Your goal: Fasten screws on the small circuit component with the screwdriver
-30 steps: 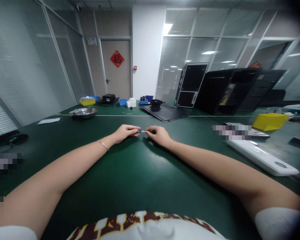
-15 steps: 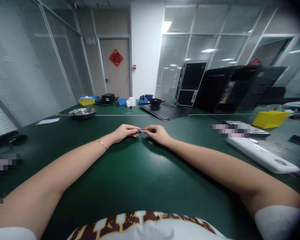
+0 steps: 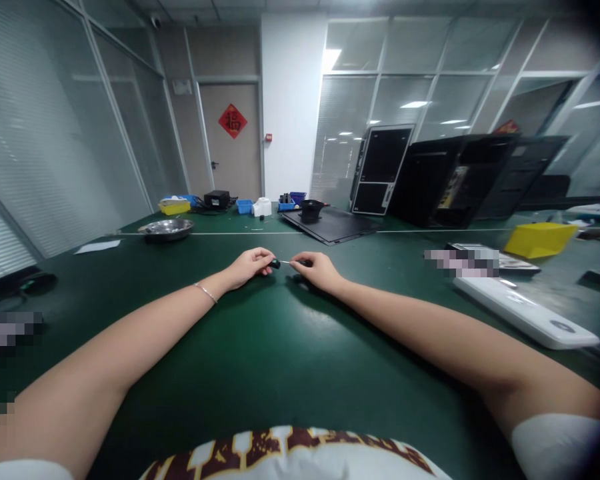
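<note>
My left hand [image 3: 250,267] and my right hand [image 3: 319,271] rest close together on the green table top [image 3: 300,360]. The left fingers pinch a small black part [image 3: 275,264]. The right fingers hold what looks like a small screwdriver [image 3: 305,263], its dark handle partly hidden in the fingers. Its thin metal shaft [image 3: 286,262] points left, towards the black part. At this size I cannot tell whether the two touch. A thin bracelet [image 3: 206,292] circles my left wrist.
A steel bowl [image 3: 167,230] and a sheet of paper [image 3: 97,246] lie to the left. A yellow box [image 3: 540,240] and a long white board [image 3: 525,312] lie to the right. Small bins, a black mat [image 3: 330,225] and black computer cases [image 3: 453,180] stand beyond.
My left hand has drawn slightly left, widening the gap between my hands. The black part now shows at the left fingertips. The view has shifted very slightly.
</note>
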